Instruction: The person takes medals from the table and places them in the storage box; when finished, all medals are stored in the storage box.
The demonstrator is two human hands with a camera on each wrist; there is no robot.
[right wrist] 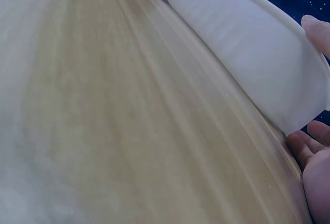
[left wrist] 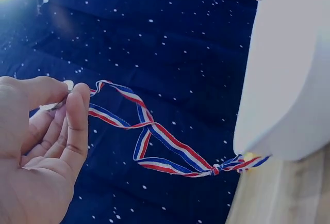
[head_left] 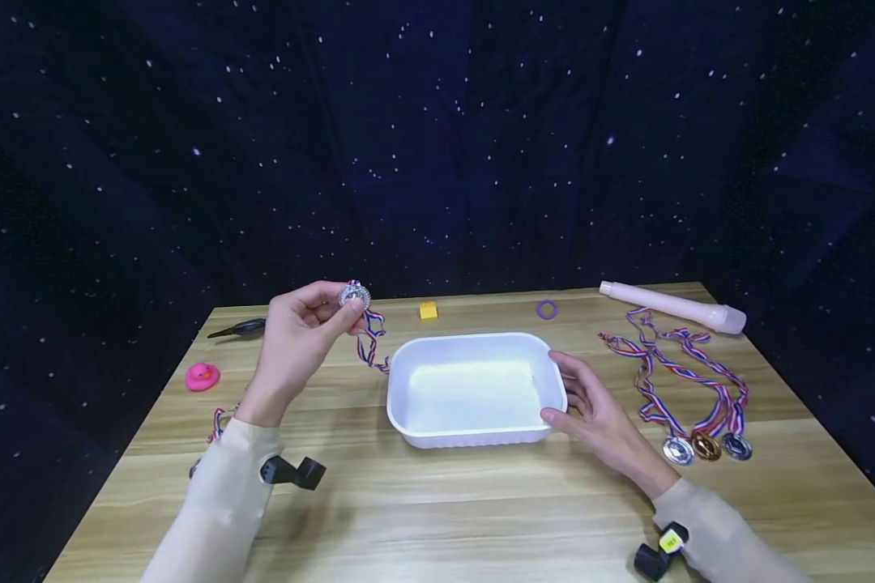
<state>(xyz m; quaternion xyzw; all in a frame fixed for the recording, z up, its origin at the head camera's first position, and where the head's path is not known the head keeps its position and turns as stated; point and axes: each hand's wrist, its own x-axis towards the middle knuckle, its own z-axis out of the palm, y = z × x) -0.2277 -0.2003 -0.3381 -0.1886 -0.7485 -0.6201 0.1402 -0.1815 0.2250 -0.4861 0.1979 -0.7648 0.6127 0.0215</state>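
Observation:
My left hand (head_left: pixel 302 332) pinches a silver medal (head_left: pixel 354 296) between thumb and fingers, raised above the left back of the table. Its red, white and blue ribbon (left wrist: pixel 170 136) droops from the fingers to a knot beside the white plastic tub (head_left: pixel 474 441), the far end passing behind the tub wall. The tub stands upright on the table with nothing inside. At its right end, my right hand (head_left: pixel 591 405) holds it, thumb on the front corner of the rim and fingers around the outer wall. The right wrist view shows that thumb (right wrist: pixel 317 33) over the rim.
Right of the tub lie two silver medals and a gold medal (head_left: pixel 706 445) with tangled ribbons, below a pale pink toy microphone (head_left: pixel 671 306). A purple ring (head_left: pixel 547 309) and yellow toy brick (head_left: pixel 428 310) sit behind the tub. A pink rubber duck (head_left: pixel 202 376) and black object (head_left: pixel 241 328) lie left.

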